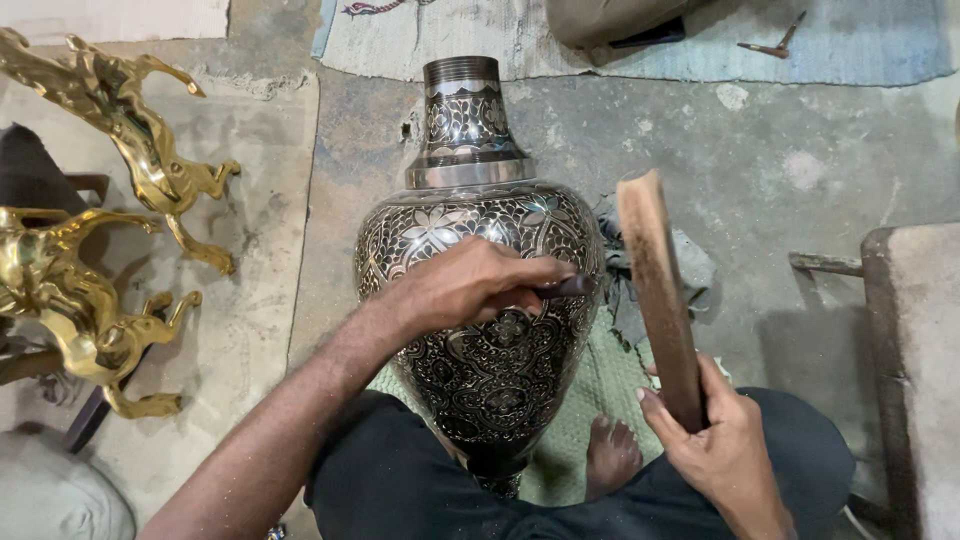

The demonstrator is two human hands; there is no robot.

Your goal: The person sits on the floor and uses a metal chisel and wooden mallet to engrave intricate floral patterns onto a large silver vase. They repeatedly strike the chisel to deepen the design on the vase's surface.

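A large dark metal vase (480,240) with silver floral engraving lies on its side between my legs, its neck pointing away from me. My left hand (470,285) rests on the vase's belly and grips a small dark chisel (565,288), whose tip touches the vase's right flank. My right hand (715,440) holds a long wooden stick (655,290) by its lower end, raised upright just right of the chisel. My bare foot (610,455) rests on a green mat (600,390) under the vase.
Two shiny brass horse figures (110,110) (70,300) lie at the left on the concrete floor. A wooden stool edge (900,350) stands at the right. A pale rug (640,40) with a small tool (770,42) lies at the back.
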